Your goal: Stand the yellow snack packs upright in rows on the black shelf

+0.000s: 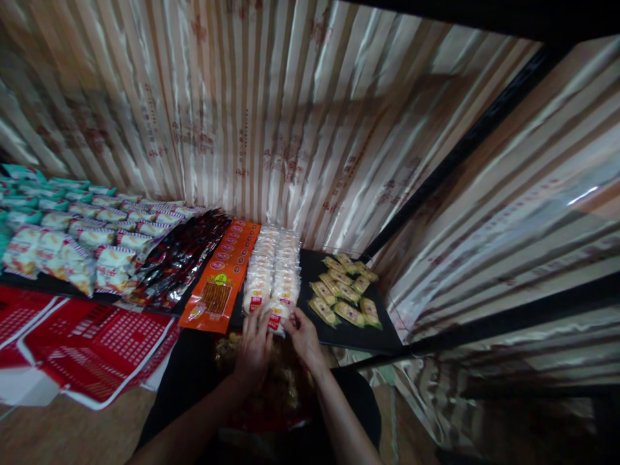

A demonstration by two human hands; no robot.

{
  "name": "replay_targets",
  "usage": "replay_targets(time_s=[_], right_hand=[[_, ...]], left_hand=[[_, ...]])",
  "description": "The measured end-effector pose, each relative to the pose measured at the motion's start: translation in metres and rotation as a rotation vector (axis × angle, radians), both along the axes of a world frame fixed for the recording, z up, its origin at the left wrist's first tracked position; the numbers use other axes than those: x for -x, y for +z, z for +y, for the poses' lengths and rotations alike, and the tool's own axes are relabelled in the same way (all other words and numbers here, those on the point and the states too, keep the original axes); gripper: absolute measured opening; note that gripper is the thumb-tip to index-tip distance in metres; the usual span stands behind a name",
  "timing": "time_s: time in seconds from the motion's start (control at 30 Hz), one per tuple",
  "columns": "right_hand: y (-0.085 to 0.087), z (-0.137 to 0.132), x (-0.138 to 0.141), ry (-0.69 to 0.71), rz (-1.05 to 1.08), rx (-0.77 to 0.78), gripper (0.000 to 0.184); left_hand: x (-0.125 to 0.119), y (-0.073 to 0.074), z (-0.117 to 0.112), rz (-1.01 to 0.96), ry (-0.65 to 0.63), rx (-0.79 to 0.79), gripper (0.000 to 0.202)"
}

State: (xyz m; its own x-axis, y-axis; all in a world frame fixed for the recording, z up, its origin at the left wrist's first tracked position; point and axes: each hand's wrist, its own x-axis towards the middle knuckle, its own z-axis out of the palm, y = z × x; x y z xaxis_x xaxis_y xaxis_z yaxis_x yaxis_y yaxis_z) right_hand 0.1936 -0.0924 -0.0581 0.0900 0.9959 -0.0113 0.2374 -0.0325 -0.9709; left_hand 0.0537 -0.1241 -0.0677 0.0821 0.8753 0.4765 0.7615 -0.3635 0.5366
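My left hand (pixel 254 345) and my right hand (pixel 303 336) meet at the near end of two rows of small white snack packets (pixel 274 268) laid on a black shelf (pixel 387 339). Both hands pinch the nearest white packet with a red label (pixel 276 320), my left from the left side and my right from the right. Under my wrists sits a bag of yellowish wrapped snacks (pixel 283 381), partly hidden by my forearms.
Left of the white rows lie orange packets (pixel 225 278), dark red-black packets (pixel 181 258) and white-and-green snack bags (pixel 77 232). Several yellow-green packets (pixel 343 290) lie to the right. Red baskets (pixel 92 352) stand lower left. Striped wallpaper backs the shelf.
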Motion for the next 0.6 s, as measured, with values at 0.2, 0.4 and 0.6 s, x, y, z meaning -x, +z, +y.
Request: replay_targets(time_s=[0.2, 0.4, 0.6], right_hand=[[-0.002, 0.008, -0.013, -0.127, -0.204, -0.064, 0.030], [-0.014, 0.005, -0.004, -0.220, -0.248, -0.161, 0.036], [-0.015, 0.002, -0.002, -0.294, -0.512, -0.277, 0.051]], left_hand=[[-0.017, -0.010, 0.009, 0.080, -0.073, -0.007, 0.044], [-0.023, -0.027, 0.015, 0.054, -0.029, -0.002, 0.041], [-0.025, -0.028, 0.015, -0.028, -0.027, 0.036, 0.040]])
